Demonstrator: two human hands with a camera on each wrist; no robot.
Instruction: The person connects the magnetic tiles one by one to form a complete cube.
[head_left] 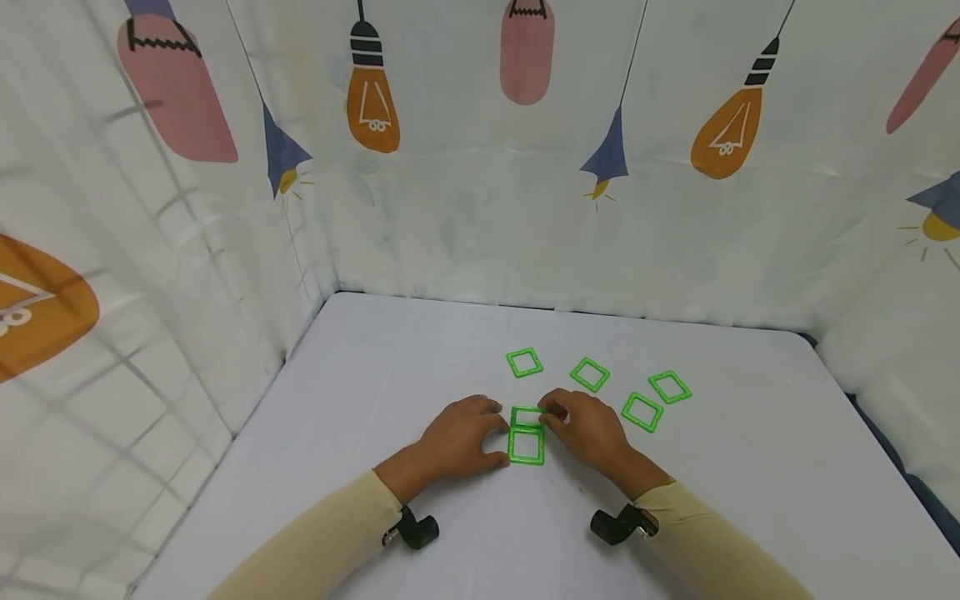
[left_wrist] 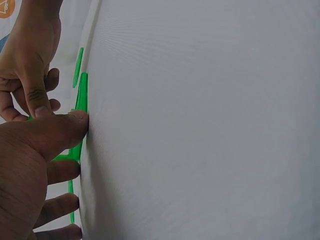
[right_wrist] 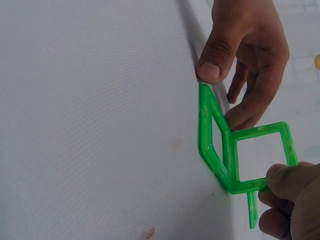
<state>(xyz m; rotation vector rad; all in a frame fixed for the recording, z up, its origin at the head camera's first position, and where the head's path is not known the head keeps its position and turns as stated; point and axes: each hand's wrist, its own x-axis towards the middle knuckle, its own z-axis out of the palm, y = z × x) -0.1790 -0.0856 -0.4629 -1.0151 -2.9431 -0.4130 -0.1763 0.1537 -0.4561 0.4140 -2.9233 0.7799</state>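
Two green square magnetic tiles meet along one edge between the hands. The nearer tile (head_left: 527, 462) lies flat on the white table; the other tile (right_wrist: 257, 131) stands raised at an angle from its far edge. My right hand (head_left: 588, 425) pinches the raised tile by its right side, between thumb and fingers. At the left, my left hand (head_left: 465, 433) has its thumb tip touching the flat tile's near corner, as the right wrist view shows. Its other fingers are loosely spread beside the pair's left side.
Several more green square tiles lie loose beyond and right of the hands: one tile (head_left: 530, 373) straight behind, another tile (head_left: 598, 366) right of it, and two further right. Printed fabric walls (head_left: 465, 225) enclose the table (head_left: 420, 350) at the back and sides.
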